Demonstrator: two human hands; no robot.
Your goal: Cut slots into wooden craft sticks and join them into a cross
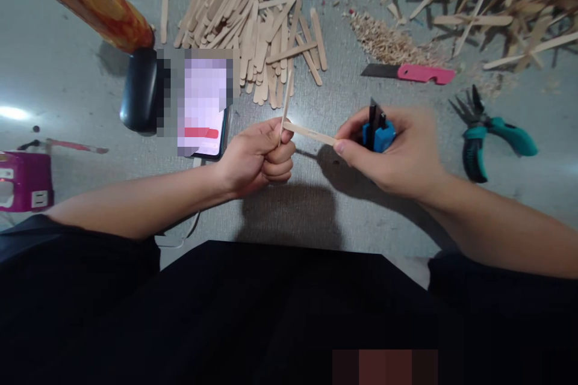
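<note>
Closed in a pinch, my left hand (262, 153) holds a popsicle stick (288, 95) edge-on, pointing away from me. My right hand (392, 150) grips a second popsicle stick (311, 133) between thumb and forefinger. A small slot shows in that stick's face, and its far end meets the first stick at my left fingertips. Whether the two interlock, I cannot tell. Tucked in my right hand is a blue cutter (379, 133) with its dark blade pointing away from me. Beyond my left hand lies a pile of loose popsicle sticks (266, 30).
Crossed stick assemblies (474, 18) heap at the far right, beside wood shavings (383, 39). A pink folding knife (424, 73) and teal-handled pliers (478, 126) lie right. Leftward are a phone (203, 108), a black mouse (139, 90), an orange cylinder (103, 6) and a purple power socket (29, 180).
</note>
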